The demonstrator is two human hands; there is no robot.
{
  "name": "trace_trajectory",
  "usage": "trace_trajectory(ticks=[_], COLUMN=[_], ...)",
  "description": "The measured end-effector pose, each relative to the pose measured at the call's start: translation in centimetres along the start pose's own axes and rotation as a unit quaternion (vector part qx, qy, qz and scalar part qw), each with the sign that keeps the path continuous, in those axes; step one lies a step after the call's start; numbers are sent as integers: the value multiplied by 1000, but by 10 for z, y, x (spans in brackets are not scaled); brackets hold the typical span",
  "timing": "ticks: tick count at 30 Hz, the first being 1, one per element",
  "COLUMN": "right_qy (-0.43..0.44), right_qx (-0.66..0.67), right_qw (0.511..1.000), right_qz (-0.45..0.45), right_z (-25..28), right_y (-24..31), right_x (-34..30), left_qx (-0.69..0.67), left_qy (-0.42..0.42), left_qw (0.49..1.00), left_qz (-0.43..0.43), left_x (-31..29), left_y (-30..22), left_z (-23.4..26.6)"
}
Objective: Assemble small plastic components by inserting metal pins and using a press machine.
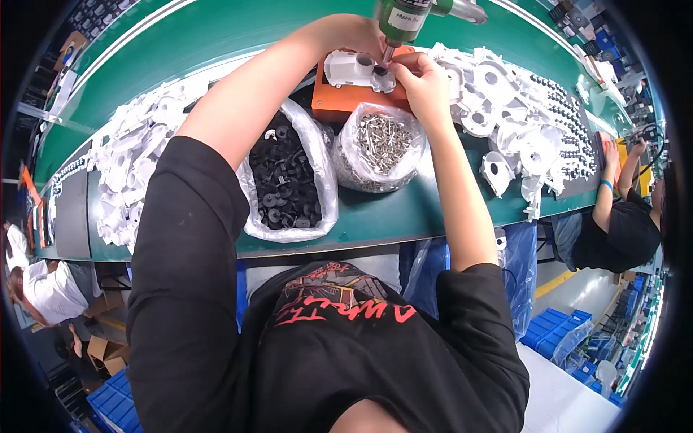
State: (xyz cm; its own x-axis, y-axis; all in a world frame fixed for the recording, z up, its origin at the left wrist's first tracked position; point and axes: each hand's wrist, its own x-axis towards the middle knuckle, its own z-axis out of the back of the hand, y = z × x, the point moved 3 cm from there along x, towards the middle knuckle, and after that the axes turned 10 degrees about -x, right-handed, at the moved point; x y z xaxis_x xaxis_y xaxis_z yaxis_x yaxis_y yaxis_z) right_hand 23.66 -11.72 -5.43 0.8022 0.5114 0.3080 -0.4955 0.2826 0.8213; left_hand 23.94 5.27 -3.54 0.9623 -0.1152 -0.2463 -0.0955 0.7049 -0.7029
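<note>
A white plastic housing (354, 70) with round openings lies on an orange fixture block (339, 101) at the far middle of the bench. Above its right part, a green power screwdriver (404, 20) points down, its bit between my hands. My left hand (369, 37) bends over the housing's far side beside the bit; its fingers are mostly hidden. From the right, my right hand (426, 78) closes thumb and fingers in a pinch by the bit's tip and the housing's end. Whatever is in that pinch is too small to make out.
Nearer me stand a clear bag of black plastic parts (285, 180) and a bag of metal screws (382, 141). White plastic parts pile up left (137, 155) and right (516, 123), beside rows of small dark pieces (570, 130). A co-worker (621, 224) sits at the right.
</note>
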Motion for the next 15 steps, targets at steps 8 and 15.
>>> trace_trajectory(ticks=[8, 15], right_qy=[2, 5], right_qx=[-27, -42], right_qw=[1000, 998], right_qz=[17, 37], right_z=[-6, -8], right_y=[-11, -4], right_x=[8, 10], left_qx=[104, 277], left_qy=[-253, -333], left_qw=[961, 865], left_qz=[-47, -252], left_x=[-82, -116], left_y=[-28, -4], left_z=[-25, -68])
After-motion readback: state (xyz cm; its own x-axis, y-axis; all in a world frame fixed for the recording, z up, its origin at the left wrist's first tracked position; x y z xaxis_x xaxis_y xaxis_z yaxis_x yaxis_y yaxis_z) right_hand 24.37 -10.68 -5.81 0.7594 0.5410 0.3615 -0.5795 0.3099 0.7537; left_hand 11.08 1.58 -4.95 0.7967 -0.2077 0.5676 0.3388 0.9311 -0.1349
